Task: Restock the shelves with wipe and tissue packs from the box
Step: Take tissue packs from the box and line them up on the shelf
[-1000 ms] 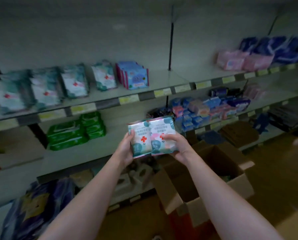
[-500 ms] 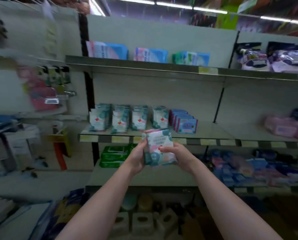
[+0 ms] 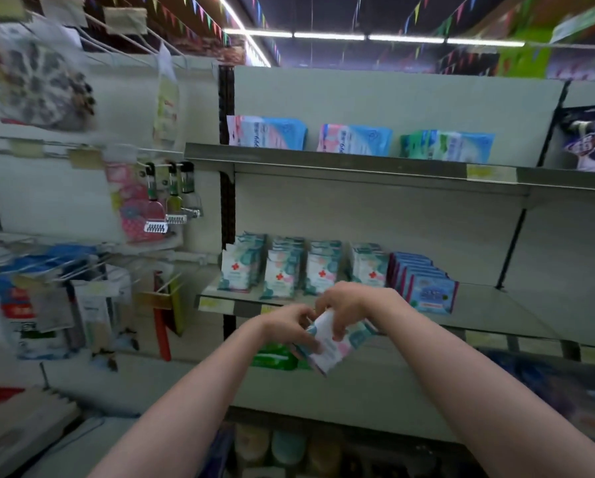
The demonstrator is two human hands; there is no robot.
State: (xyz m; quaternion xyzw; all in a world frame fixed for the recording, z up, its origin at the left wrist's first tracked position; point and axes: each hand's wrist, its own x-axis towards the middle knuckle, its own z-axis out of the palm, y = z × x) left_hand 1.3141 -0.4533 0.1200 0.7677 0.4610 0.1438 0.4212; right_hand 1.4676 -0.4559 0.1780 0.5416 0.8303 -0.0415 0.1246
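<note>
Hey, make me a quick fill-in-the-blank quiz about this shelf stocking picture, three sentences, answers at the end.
1. The wipe packs are held by ____ hands, the left hand and the right hand.
2. The packs standing in rows on the middle shelf carry a ____ cross.
3. The blue packs stand to the ____ of the cross-marked rows.

Answers: both; red; right

Shop aisle under ceiling striplights [image 3: 327,36]

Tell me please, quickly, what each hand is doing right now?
Left hand: fingers curled round the wipe packs, holding them.
Right hand: gripping the same wipe packs from above.
</note>
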